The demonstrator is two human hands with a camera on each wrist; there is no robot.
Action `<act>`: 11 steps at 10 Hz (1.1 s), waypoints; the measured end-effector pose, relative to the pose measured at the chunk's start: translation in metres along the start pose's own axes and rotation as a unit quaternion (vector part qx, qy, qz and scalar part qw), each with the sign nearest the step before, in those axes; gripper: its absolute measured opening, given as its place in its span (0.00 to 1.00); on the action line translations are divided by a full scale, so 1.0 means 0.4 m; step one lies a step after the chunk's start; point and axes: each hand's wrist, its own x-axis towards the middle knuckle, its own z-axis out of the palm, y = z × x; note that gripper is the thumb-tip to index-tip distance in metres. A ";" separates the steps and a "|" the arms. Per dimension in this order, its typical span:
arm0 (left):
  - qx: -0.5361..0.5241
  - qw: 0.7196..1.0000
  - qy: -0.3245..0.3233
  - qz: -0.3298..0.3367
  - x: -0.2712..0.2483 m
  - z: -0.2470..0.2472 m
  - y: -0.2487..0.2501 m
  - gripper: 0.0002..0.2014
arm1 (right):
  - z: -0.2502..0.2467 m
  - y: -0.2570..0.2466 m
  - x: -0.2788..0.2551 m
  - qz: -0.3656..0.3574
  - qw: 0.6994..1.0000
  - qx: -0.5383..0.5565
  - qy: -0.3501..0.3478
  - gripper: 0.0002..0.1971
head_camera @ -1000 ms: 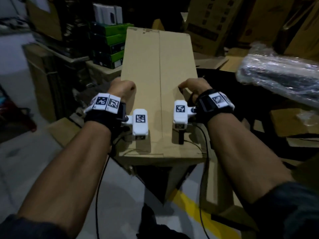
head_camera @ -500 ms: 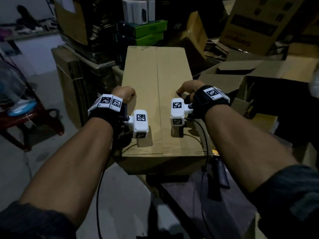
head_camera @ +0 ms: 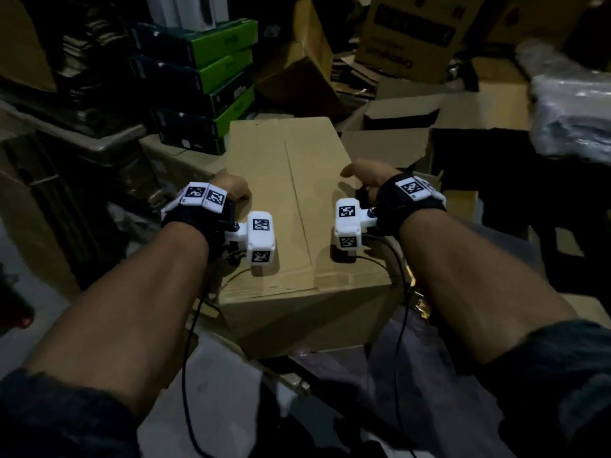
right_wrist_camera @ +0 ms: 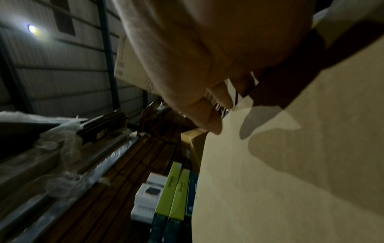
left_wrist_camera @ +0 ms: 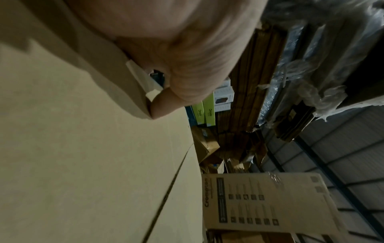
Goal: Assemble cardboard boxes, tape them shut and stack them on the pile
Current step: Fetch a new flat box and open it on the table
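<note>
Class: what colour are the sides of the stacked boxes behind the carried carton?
Bright green, clearest in the head view.

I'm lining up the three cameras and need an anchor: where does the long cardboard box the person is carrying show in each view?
Head: cardboard box at centre, between left hand and right hand.
Left wrist: fills the left half.
Right wrist: fills the right side.
Shared landmark: green boxes.

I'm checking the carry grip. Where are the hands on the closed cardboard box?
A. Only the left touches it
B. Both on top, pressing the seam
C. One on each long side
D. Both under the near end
C: the left hand and right hand grip opposite long edges of the box.
</note>
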 end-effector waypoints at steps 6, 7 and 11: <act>-0.103 0.988 -0.082 0.076 0.219 0.068 0.039 0.36 | -0.275 0.391 -0.196 0.015 0.953 0.228 0.200 0.08; -0.099 0.989 -0.081 0.070 0.213 0.084 0.048 0.33 | -0.321 0.461 -0.172 0.056 0.944 0.220 0.240 0.05; -0.061 0.994 -0.075 0.058 0.276 0.122 0.022 0.33 | -0.419 0.604 -0.086 0.122 0.949 -0.207 0.203 0.06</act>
